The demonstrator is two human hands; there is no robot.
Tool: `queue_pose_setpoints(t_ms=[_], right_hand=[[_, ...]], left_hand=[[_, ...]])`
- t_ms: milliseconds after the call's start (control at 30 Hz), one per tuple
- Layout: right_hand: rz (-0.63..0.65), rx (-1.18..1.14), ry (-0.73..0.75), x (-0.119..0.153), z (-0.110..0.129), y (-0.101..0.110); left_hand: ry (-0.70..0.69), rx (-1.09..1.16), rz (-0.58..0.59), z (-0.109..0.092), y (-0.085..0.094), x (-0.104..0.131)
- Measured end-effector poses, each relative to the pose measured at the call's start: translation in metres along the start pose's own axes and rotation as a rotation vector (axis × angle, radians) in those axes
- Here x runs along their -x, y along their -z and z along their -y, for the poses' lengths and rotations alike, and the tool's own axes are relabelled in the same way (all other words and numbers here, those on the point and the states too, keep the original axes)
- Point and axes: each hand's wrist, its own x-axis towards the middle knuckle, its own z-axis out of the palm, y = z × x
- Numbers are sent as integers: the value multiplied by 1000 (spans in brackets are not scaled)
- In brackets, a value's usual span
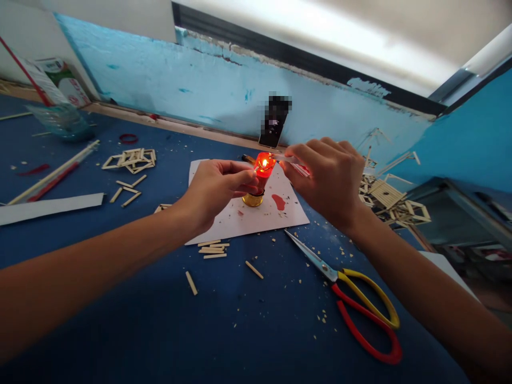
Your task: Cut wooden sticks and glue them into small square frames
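Observation:
A lit red candle [262, 181] with a gold base stands on a white sheet of paper [224, 224] spotted with red wax. My left hand [212, 189] is at the candle's left side, its thumb and fingers pinched together near the flame. Whatever sits at those fingertips is too small to name. On the other side, my right hand [326, 176] is closed around a thin whitish stick [286, 158], whose tip points at the flame. Several short wooden sticks [212, 249] lie before the paper.
Scissors [332, 274] with yellow and red handles lie at the right front. Small stick frames [134, 159] rest at left, a larger stick structure [388, 194] at right. A phone [274, 122] leans on the wall. A white strip [52, 209] and plastic bag [60, 120] lie left.

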Motion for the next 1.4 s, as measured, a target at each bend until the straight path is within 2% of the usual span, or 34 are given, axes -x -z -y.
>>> queue_pose_setpoints(t_ms=[67,167,233,300,367,433,533,633,733,933,1133,1200,1267,1333,1400], right_hand=[[-21,0,-19,4,-3,2],[13,-100,-157,23,-10,2],[164,-193,-220,43,-16,-2],[336,-259,-170,63,-18,-6],[448,-302,-93,78,-14,-7],[499,-337,-44,86,1,-1],[539,-406,-2,91,39,18],[681,-494,46,93,77,34],[744,-497,54,94,95,38],[775,-460,-38,90,94,40],[750,-558,-145,92,92,41],[705,-706,-261,92,86,40],[634,-983,-414,92,78,40],[497,-1279,-557,90,71,40],[326,-1444,-681,87,67,40]], left_hand=[[-5,14,-2,-3,1,4],[-15,37,-6,-7,5,19],[-7,22,10,-9,10,34],[14,-30,40,-8,13,51],[52,-58,53,-4,15,65],[77,-63,53,1,15,75],[71,-65,52,9,12,83],[54,-64,28,16,8,84],[74,-18,-20,20,3,84],[66,39,-5,27,0,84],[109,81,32,34,7,85],[133,108,29,34,9,87],[178,156,31,34,9,90],[215,212,27,34,9,94],[207,249,2,35,7,97]])
